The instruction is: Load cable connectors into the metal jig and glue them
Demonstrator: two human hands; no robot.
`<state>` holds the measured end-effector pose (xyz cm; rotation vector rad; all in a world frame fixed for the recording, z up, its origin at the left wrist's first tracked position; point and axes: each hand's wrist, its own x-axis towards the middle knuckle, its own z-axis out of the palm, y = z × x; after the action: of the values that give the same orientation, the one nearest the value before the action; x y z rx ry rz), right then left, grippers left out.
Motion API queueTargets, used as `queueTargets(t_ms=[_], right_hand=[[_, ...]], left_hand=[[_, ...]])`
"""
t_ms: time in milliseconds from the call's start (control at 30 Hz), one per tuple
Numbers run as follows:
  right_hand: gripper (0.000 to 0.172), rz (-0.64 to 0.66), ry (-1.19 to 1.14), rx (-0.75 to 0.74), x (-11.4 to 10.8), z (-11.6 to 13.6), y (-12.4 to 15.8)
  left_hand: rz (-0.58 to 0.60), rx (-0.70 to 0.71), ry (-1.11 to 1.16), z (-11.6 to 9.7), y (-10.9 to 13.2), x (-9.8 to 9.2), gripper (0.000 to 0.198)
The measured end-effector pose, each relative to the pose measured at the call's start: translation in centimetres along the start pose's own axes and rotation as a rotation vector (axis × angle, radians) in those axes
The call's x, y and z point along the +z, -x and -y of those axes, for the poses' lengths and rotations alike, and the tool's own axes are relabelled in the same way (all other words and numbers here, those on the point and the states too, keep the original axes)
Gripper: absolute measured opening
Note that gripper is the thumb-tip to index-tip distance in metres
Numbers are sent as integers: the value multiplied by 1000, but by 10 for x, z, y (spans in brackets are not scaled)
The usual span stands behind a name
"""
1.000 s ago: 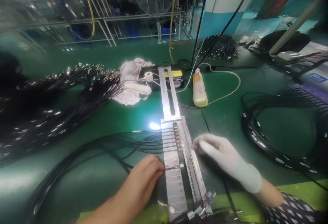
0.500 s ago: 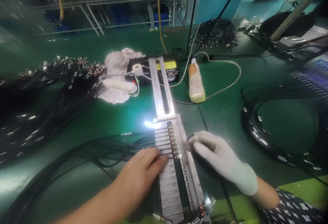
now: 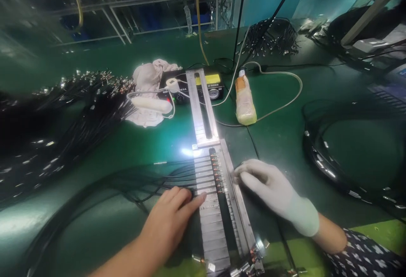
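A long slotted metal fixture lies on the green table, running away from me. Several black cables cross its far part from the left, side by side, their copper-coloured connector ends lined up along the dark channel. My bare left hand rests at the fixture's left edge, just below the cables. Its thumb stretches onto the slotted face near the nearest cable, while the other fingers curl apart from it. My right hand, in a white glove, has its fingertips drawn together against the right-hand rail; anything between them is hidden.
Behind the fixture stands a black control box. A wrapped bottle-like object is right of it, a white cloth left. Cable bundles cover the left; a coiled black cable lies right. Loose connectors sit at the near end.
My left hand has slid slightly left, its fingers drawing back from the fixture's face. My right hand keeps its place at the rail. The whole view has shifted a little.
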<state>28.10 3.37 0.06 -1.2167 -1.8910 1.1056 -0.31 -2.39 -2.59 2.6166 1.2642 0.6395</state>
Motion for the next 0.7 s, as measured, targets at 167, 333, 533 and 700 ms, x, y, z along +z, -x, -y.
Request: queueTargets(t_ms=[167,333,533,700], right_hand=[[31,20,-11,-19,-1,-1,1],[30,15,1,-7,-1,-1,2],[29,6,8,-5,0,1,2],[30,15,14,0,-1,0,2]], left_hand=[[246,-57,270,-21,-1,-34,28],[425,-95,272,-40,12,-43,9],[213,-104,103,11,38,-47,16],[36,-112,-192,43,50,-61,15]])
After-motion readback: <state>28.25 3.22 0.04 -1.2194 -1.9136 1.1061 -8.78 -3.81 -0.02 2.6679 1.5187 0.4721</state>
